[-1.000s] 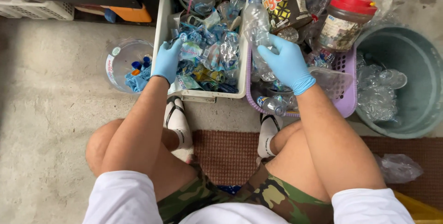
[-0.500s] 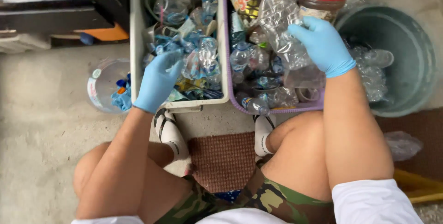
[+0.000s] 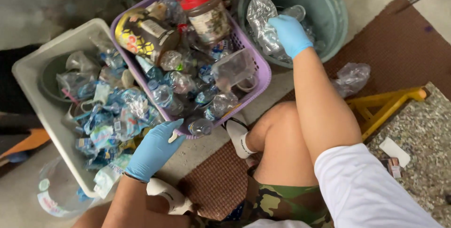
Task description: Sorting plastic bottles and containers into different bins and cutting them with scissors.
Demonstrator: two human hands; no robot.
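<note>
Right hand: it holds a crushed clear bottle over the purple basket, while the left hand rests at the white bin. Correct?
Not quite. In the head view the right hand holds the crushed clear bottle over the green bucket, not the purple basket.

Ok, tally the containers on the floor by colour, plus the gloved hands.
White bin: 1
Purple basket: 1
Green bucket: 1
Clear tub: 1
Blue-gloved hands, left hand and right hand on a crushed clear bottle: 2
Total: 6
</note>
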